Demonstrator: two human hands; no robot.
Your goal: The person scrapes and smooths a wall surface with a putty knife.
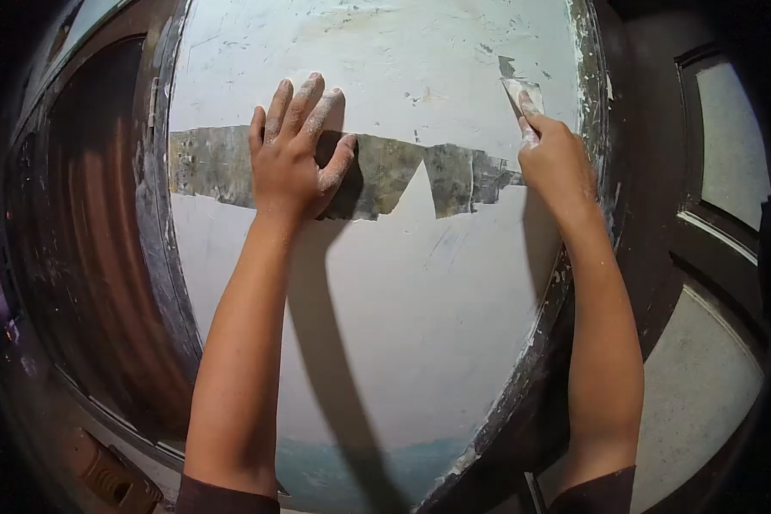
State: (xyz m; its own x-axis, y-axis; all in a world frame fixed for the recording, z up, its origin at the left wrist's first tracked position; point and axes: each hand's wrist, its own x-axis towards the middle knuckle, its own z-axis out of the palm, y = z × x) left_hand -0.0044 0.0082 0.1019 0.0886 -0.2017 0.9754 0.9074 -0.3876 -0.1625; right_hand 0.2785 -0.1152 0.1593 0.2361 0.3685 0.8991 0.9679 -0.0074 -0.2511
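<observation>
In front of me is a wall panel point(420, 300) coated in white paint, with a ragged grey strip point(385, 167) running across it where the coating is gone. My left hand point(298, 150) lies against the panel over this strip, fingers spread and dusted white. At the upper right, my right hand point(557, 158) grips a putty knife point(522, 90), its blade tilted against the white surface. Just above the blade is a small bare grey patch point(507, 65). The knife's handle is mostly hidden inside the fingers.
Dark, paint-chipped frame edges point(593, 94) border the panel on both sides. A dark wooden door point(94, 223) stands to the left, and a dark frame with pale panels point(728, 146) to the right. A brown object point(116, 475) sits low at the left.
</observation>
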